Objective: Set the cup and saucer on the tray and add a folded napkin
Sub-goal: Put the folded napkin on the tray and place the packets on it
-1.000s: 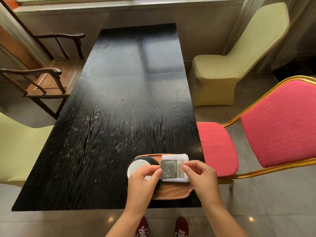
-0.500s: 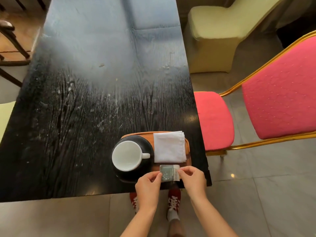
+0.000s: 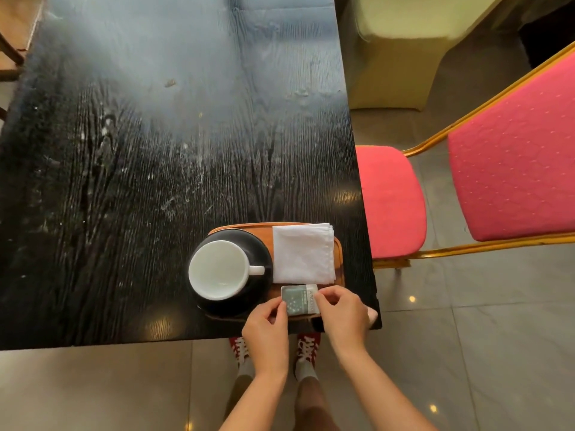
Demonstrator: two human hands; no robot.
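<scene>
A wooden tray (image 3: 338, 247) lies at the near right corner of the black table. On its left stands a white cup (image 3: 218, 269), handle to the right, on a black saucer (image 3: 258, 244). A folded white napkin (image 3: 303, 252) lies flat on the tray's right half. My left hand (image 3: 267, 329) and my right hand (image 3: 340, 312) pinch the two sides of a small green and white packet (image 3: 300, 299) just above the tray's near edge.
The black wooden table (image 3: 155, 166) stretches away from me. A pink chair with a gold frame (image 3: 466, 181) stands close to the table's right side. A cream covered chair (image 3: 404, 51) is beyond it. A wooden chair (image 3: 9, 57) shows at far left.
The view has tilted down and closer. My hands drew the packet off the napkin toward me, to the tray's near edge. Cup, saucer and napkin have stayed in place.
</scene>
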